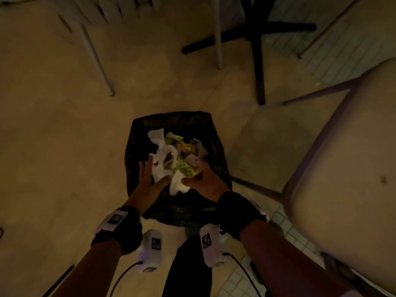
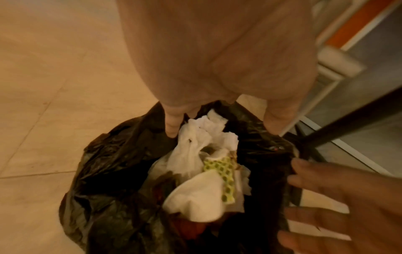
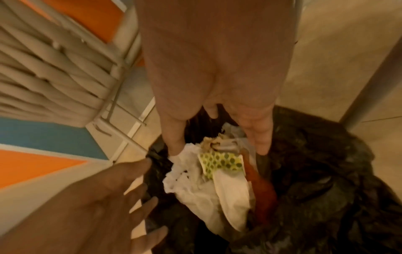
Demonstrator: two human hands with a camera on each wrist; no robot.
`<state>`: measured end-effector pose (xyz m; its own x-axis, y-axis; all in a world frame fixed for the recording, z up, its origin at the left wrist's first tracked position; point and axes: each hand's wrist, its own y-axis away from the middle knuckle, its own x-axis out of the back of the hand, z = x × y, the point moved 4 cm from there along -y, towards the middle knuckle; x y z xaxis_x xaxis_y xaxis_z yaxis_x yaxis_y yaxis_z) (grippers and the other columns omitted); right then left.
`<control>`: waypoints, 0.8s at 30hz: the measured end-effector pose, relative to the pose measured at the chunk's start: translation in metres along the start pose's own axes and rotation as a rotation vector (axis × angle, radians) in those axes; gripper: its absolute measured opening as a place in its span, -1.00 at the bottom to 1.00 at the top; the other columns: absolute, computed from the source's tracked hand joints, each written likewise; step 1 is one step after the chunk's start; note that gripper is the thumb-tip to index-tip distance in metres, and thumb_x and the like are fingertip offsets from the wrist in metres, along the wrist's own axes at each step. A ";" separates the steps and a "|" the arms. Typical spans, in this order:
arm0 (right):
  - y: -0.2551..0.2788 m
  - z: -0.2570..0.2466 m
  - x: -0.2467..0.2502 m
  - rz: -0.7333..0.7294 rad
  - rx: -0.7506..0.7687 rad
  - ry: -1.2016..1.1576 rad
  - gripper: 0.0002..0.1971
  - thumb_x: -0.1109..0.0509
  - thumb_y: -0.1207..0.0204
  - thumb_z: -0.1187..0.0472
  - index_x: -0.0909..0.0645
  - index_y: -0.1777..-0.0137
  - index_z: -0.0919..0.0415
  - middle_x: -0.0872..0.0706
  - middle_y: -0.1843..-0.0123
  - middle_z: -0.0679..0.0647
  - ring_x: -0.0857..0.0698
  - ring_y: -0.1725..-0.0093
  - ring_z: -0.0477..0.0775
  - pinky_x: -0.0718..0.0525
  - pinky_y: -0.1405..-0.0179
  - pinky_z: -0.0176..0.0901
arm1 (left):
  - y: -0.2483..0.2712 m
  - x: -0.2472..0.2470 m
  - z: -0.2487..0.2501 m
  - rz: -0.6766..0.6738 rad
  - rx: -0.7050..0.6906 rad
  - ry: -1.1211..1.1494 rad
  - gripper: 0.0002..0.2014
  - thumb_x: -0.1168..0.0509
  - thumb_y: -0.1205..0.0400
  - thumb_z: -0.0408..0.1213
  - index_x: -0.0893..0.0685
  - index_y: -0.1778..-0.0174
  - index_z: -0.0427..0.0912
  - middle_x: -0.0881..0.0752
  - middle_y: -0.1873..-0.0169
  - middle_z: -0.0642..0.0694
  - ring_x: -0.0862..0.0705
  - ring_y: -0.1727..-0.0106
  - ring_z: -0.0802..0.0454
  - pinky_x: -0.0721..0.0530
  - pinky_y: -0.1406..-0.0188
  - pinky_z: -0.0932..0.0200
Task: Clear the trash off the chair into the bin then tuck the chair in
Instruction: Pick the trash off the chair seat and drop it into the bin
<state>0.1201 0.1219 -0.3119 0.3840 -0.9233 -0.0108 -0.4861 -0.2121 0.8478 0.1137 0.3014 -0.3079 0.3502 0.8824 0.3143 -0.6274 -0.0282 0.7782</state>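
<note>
The bin (image 1: 137, 151), lined with a black bag, stands on the floor straight ahead. Crumpled white tissues and a green dotted wrapper, the trash (image 1: 171, 155), lie piled in its mouth. My left hand (image 1: 155, 171) and right hand (image 1: 194, 171) hover over the near side of the pile, fingers straight and spread, gripping nothing. In the left wrist view the left hand (image 2: 222, 128) points down at the trash (image 2: 195, 163). In the right wrist view the right hand (image 3: 219, 149) has its thumb tip on a tissue (image 3: 195, 189). The pale chair (image 1: 342, 168) stands to the right, its visible seat bare.
A black cross-shaped table base (image 1: 257, 39) stands beyond the bin. Another white chair (image 1: 90, 35) is at the far left, its legs on the floor. A stack of pale chairs (image 3: 54, 77) shows in the right wrist view. My dark trouser leg (image 1: 188, 269) is just behind the bin.
</note>
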 end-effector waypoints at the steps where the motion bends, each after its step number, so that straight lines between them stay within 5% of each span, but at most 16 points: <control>1: 0.015 -0.006 0.011 -0.008 0.024 0.000 -0.16 -0.44 -0.51 0.07 0.01 -0.66 0.02 -0.27 -0.64 0.13 -0.37 -0.57 0.19 -0.44 -0.43 -0.11 | 0.005 -0.006 0.012 -0.017 -0.032 -0.010 -0.21 -0.27 -0.63 -0.01 0.15 -0.59 0.36 0.35 -0.64 0.22 0.17 -0.68 0.11 -0.10 -0.60 -0.15; 3: 0.050 -0.021 0.036 -0.020 0.057 -0.021 -0.34 -0.37 -0.58 0.16 -0.16 -0.62 0.13 -0.37 -0.54 0.00 -0.38 -0.54 0.11 -0.39 -0.24 -0.37 | 0.014 -0.018 0.038 -0.039 -0.107 -0.038 -0.25 -0.27 -0.63 -0.04 0.11 -0.55 0.42 0.31 -0.65 0.21 0.16 -0.68 0.14 -0.11 -0.61 -0.11; 5: 0.086 -0.026 0.066 -0.012 0.042 -0.065 -0.47 -0.38 -0.57 0.11 -0.34 -0.51 0.14 -0.49 -0.39 0.02 -0.51 -0.41 0.10 -0.48 -0.24 -0.29 | 0.024 -0.038 0.076 -0.059 -0.191 -0.044 -0.31 -0.31 -0.58 0.08 0.02 -0.43 0.58 0.17 -0.68 0.16 0.05 -0.68 0.10 -0.15 -0.62 -0.11; 8: 0.139 -0.016 0.128 0.048 0.074 -0.225 -0.75 -0.40 -0.55 0.19 -0.51 -0.19 0.12 -0.65 0.05 0.02 -0.65 0.14 -0.14 -0.58 0.11 -0.30 | 0.034 -0.084 0.134 -0.115 -0.261 -0.104 -0.33 -0.34 -0.37 0.35 -0.07 -0.27 0.77 -0.06 -0.68 -0.02 -0.14 -0.66 -0.08 -0.26 -0.58 -0.18; 10: 0.178 0.000 0.183 0.159 0.163 -0.297 -0.85 -0.36 -0.54 0.37 -0.52 -0.01 0.13 -0.62 0.21 0.00 -0.62 0.36 -0.29 -0.53 0.28 -0.38 | 0.046 -0.126 0.177 -0.159 -0.321 -0.136 -0.28 -0.34 -0.28 0.33 -0.13 -0.32 0.70 -0.15 -0.65 -0.16 -0.19 -0.64 -0.12 -0.27 -0.58 -0.28; 13: 0.239 0.045 0.274 0.561 0.157 -0.138 -0.77 -0.47 -0.44 0.30 -0.60 -0.07 0.14 -0.66 0.09 0.10 -0.62 0.25 -0.03 -0.51 0.18 -0.19 | 0.074 -0.198 0.235 -0.208 -0.450 -0.183 -0.23 -0.39 -0.49 0.05 -0.11 -0.55 0.27 -0.19 -0.55 0.11 -0.16 -0.50 0.25 -0.18 -0.54 0.13; 17: 0.316 0.128 0.373 1.033 -0.164 0.096 -0.61 -0.50 -0.35 0.28 -0.59 -0.19 0.20 -0.60 -0.21 0.28 -0.62 -0.09 0.22 -0.48 -0.09 -0.14 | 0.107 -0.296 0.279 -0.327 -0.604 -0.231 -0.24 -0.35 -0.44 0.01 -0.22 -0.56 0.04 -0.27 -0.44 0.12 -0.29 -0.46 0.23 -0.26 -0.42 0.30; 20: 0.331 0.188 0.407 0.954 -0.376 0.147 -0.47 -0.52 -0.33 0.18 -0.50 -0.30 0.14 -0.51 -0.35 0.33 -0.54 -0.31 0.38 -0.50 -0.29 0.05 | 0.125 -0.360 0.291 -0.422 -0.679 -0.340 -0.34 -0.38 -0.53 -0.11 -0.25 -0.53 0.07 -0.27 -0.43 0.10 -0.27 -0.44 0.26 -0.20 -0.28 0.64; 24: 0.305 0.225 0.410 0.723 -0.379 0.357 -0.44 -0.50 -0.37 0.11 -0.45 -0.36 0.13 -0.53 -0.34 0.32 -0.49 -0.36 0.37 -0.50 -0.28 0.05 | 0.146 -0.420 0.294 -0.500 -0.735 -0.416 -0.34 -0.30 -0.47 -0.06 -0.30 -0.51 0.03 -0.31 -0.41 0.08 -0.29 -0.43 0.28 -0.14 -0.28 0.70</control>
<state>-0.0474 -0.3934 -0.1777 0.3369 -0.6218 0.7070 -0.4361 0.5624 0.7025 0.0796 -0.2118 -0.1662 0.8220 0.4732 0.3168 -0.5674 0.7276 0.3856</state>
